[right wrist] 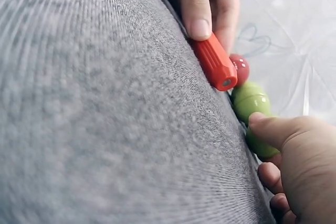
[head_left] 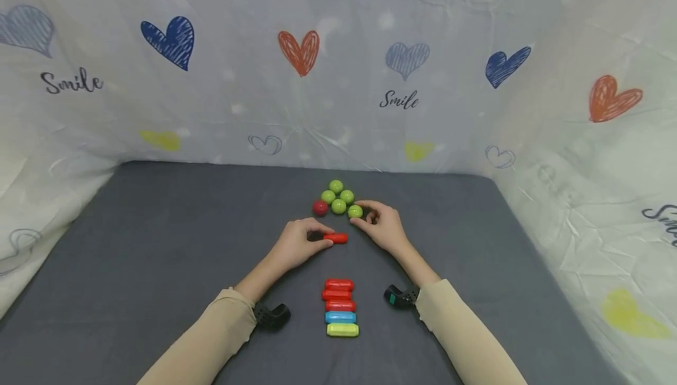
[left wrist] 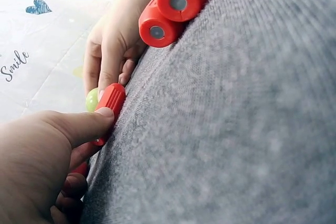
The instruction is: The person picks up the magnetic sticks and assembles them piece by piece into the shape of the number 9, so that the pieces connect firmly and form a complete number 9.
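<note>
Between thumb and fingers, my left hand pinches a short red rod near its left end, low over the grey cloth. The rod is ridged, with a small metal disc in its free end. My right hand pinches a green ball at the front right corner of a group of balls. Several other green balls and one red ball make up that triangular group, just beyond the left hand. In the right wrist view, the held green ball is partly covered by the thumb.
Nearer to me lies a column of rods: three red rods, a blue rod and a yellow-green rod. Grey cloth covers the table. A white curtain with printed hearts hangs behind and at both sides.
</note>
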`<state>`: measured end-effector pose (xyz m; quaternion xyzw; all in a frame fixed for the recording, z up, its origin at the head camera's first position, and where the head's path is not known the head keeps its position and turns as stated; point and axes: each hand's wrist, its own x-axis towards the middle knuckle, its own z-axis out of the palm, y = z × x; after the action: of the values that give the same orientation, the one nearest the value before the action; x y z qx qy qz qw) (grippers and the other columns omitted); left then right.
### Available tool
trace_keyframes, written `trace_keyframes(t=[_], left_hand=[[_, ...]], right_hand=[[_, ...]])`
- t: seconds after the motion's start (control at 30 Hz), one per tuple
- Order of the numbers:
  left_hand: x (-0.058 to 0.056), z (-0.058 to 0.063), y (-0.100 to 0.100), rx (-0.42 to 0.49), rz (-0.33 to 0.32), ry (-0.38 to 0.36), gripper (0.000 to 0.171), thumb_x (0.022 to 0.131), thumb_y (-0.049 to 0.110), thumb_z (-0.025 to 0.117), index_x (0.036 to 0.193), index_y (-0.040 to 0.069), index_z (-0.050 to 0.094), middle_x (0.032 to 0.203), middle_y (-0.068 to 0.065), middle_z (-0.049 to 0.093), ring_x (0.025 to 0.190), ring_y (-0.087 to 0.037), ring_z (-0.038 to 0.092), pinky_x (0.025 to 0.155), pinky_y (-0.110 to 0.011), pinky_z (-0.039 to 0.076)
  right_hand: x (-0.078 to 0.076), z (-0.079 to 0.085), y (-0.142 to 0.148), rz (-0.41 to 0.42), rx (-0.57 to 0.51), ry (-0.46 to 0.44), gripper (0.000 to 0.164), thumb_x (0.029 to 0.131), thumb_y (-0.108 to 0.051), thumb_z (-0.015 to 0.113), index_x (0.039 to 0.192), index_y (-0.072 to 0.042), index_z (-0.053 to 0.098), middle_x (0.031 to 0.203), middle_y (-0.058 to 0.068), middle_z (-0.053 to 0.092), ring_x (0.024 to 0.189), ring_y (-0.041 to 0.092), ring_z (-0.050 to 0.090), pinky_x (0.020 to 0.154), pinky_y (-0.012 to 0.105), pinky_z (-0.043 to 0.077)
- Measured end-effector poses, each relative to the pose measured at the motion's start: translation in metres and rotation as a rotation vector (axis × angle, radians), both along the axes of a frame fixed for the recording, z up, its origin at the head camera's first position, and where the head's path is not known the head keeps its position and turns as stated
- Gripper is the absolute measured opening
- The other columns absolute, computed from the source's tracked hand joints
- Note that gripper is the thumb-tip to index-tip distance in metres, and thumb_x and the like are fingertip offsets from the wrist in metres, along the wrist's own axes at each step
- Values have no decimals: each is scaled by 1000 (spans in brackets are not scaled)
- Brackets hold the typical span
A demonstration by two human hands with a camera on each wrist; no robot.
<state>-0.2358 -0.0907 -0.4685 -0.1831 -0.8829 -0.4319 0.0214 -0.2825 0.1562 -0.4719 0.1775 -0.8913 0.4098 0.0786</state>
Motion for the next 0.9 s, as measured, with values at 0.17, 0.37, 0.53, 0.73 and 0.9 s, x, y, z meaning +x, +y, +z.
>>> trace_keyframes(t=[0.17, 0.37, 0.53, 0.73, 0.9], left_hand=[[2, -3, 3, 8, -7, -6, 23, 90, 20, 87, 113, 16, 85, 110, 0, 80, 100, -19, 72, 85, -40, 58], [-1, 0, 0, 8, -12, 17, 22, 91, 19, 87, 112, 14, 85, 108, -1, 80, 96, -18, 71, 80, -37, 57], [-6, 6, -2, -3, -18, 31, 23, 92, 20, 86, 114, 14, 84, 110, -2, 80, 99, -19, 71, 83, -39, 57], [-5, 5, -2, -13, -23, 12, 23, 93, 21, 85, 115, 15, 84, 112, -1, 80, 103, -21, 72, 85, -39, 57], [-1, 1, -2, -2, -22, 0, 23, 93, 21, 85, 115, 15, 84, 113, -1, 80, 105, -21, 72, 88, -42, 57]], right_hand=[[5, -2, 5, 15, 9, 1, 41, 93, -23, 86, 130, -9, 75, 66, -3, 59, 57, 11, 49, 59, 27, 39], [2, 1, 3, 34, 19, 1, 44, 95, -23, 84, 135, -10, 73, 75, 5, 66, 60, 10, 50, 61, 27, 39], [1, 6, 2, 52, -2, 15, 47, 95, -21, 84, 138, -9, 71, 87, 10, 70, 63, 11, 50, 62, 28, 40], [11, 6, 9, 89, 2, -13, 41, 94, -22, 85, 132, -11, 74, 79, 0, 62, 65, 13, 50, 62, 28, 40], [26, 2, 16, 121, 6, -22, 41, 94, -21, 85, 132, -12, 73, 84, 1, 62, 68, 14, 51, 63, 28, 40]])
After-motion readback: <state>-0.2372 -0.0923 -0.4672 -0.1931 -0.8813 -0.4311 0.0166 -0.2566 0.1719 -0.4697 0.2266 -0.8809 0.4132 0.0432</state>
